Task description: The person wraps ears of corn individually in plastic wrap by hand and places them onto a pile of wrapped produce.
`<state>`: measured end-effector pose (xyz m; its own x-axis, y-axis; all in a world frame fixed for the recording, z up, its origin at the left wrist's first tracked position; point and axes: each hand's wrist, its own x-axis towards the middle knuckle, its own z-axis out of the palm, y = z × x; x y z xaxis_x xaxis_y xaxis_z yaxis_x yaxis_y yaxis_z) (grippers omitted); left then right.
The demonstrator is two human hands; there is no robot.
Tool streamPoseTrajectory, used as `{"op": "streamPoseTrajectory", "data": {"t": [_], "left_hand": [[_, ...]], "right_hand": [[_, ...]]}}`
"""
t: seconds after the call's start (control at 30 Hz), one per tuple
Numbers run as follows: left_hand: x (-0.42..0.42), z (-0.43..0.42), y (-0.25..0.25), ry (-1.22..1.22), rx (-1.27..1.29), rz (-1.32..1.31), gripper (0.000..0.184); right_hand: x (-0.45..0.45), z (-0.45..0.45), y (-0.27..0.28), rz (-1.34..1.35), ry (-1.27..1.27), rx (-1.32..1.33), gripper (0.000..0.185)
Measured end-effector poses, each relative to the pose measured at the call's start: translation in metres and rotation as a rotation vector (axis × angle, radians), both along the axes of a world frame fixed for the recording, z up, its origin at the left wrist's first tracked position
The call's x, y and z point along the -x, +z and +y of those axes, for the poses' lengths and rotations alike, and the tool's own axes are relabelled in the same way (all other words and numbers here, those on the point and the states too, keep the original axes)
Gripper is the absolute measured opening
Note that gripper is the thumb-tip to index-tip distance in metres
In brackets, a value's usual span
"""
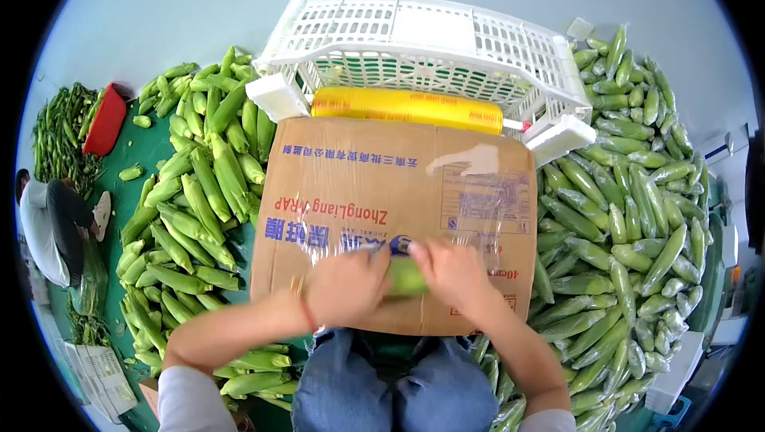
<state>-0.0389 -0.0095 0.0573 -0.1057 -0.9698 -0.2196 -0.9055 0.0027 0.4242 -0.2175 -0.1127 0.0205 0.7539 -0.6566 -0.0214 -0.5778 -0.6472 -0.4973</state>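
An ear of corn (406, 279) in green husk is held low over a cardboard box (351, 185) with printed lettering. Around its left end my left hand (347, 282) is closed. At the other end my right hand (453, 272) grips it, thumb towards the middle. Both hands are a little smeared by motion. Clear plastic film (470, 162) lies shiny and wrinkled over the box top. Behind the box, a yellow roll of cling film (406, 108) sits across the front of a white plastic crate (430, 61).
Unwrapped corn (199, 193) is heaped on the left. Film-wrapped corn (629, 217) is piled on the right. Farther left are a red basket (105, 123), another person (48, 225) and a white crate (100, 376). My knees (390, 392) are against the near side of the box.
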Motion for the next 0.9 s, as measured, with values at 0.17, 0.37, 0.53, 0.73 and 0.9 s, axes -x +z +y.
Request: {"op": "streamPoseTrajectory", "data": {"t": [0.17,0.37,0.53,0.73,0.9], "left_hand": [[0.011,0.043,-0.022,-0.077,0.157,-0.048,0.083],[-0.07,-0.083,-0.047,0.15,0.492,-0.351,0.072],[-0.09,-0.154,-0.033,-0.171,0.106,-0.281,0.063],[-0.095,-0.154,-0.058,-0.133,0.046,-0.193,0.073],[-0.095,-0.145,-0.057,-0.121,0.212,-0.125,0.07]], "right_hand": [[0.005,0.019,0.017,0.303,0.024,-0.389,0.04],[-0.008,0.008,-0.001,-0.165,0.234,0.366,0.058],[-0.066,-0.06,-0.017,-0.149,0.321,0.542,0.067],[-0.059,-0.045,0.002,-0.042,0.485,0.312,0.055],[0.014,0.002,0.043,0.399,0.594,-0.35,0.059]]}}
